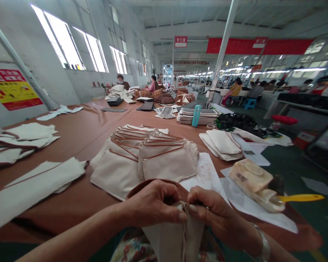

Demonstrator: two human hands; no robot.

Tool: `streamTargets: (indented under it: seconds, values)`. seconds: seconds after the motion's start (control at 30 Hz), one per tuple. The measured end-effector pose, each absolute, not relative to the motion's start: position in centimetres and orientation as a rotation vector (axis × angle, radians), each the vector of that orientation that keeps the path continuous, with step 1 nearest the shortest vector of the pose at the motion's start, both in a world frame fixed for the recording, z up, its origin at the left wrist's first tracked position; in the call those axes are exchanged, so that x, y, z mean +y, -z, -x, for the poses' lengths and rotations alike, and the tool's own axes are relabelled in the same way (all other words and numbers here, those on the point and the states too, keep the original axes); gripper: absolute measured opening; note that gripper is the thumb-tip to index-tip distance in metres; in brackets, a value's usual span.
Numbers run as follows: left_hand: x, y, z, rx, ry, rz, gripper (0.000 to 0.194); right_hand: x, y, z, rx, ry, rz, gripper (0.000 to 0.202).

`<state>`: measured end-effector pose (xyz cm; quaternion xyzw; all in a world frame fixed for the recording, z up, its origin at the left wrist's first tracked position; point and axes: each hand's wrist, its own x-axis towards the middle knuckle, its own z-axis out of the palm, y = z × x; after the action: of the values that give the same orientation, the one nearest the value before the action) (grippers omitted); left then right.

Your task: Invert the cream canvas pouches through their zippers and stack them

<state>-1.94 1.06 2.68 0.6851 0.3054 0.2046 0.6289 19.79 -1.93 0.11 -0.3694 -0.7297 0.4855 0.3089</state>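
Observation:
At the near table edge, my left hand (160, 203) and my right hand (211, 205) pinch the top of a cream fabric piece (169, 238). A seam runs down its middle, between my thumbs, and the lower part hangs over my lap. My fingertips are close together on either side of that seam. Just beyond my hands lies a pile of cream fabric panels (166, 163) with brown trim, overlapping in rows. A brown curved edge shows behind my left hand; what it belongs to is partly hidden.
On the right, a cut-open plastic container (251, 178) holds a yellow-handled tool (303, 198) on white paper (262, 207). Cream panels (43, 174) lie left. A turquoise bottle (196, 115) stands by stacked panels (183, 118). Several people sit farther back.

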Motion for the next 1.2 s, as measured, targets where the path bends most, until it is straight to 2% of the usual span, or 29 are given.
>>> streamTargets:
  seconds: [0.17,0.33,0.57,0.8,1.03,1.2]
  values:
    - [1.0,-2.7,1.9,0.724,-0.466,-1.453,0.021,-1.9,-0.4,-19.9,-1.986,-1.239,0.985,0.02]
    - [0.5,-1.3,1.7,0.845,-0.404,-1.272,0.022,-2.0,1.2,-19.8,-1.853,-1.369,1.022,0.032]
    - [-0.6,-0.6,0.7,1.066,-0.42,-1.48,0.027,-1.9,2.1,-19.8,-1.718,-1.459,0.972,0.045]
    - [-0.7,-0.2,0.3,1.079,-0.423,-1.411,0.033,-2.0,0.7,-20.3,-1.775,-1.537,1.08,0.034]
    - [-0.8,-0.2,-0.4,0.97,-0.471,-1.098,0.028,-2.3,1.6,-20.1,-1.706,-1.603,1.085,0.024]
    - [-0.6,-0.3,-0.3,0.986,-0.472,-1.216,0.027,-2.5,1.4,-19.9,-1.673,-1.588,1.09,0.019]
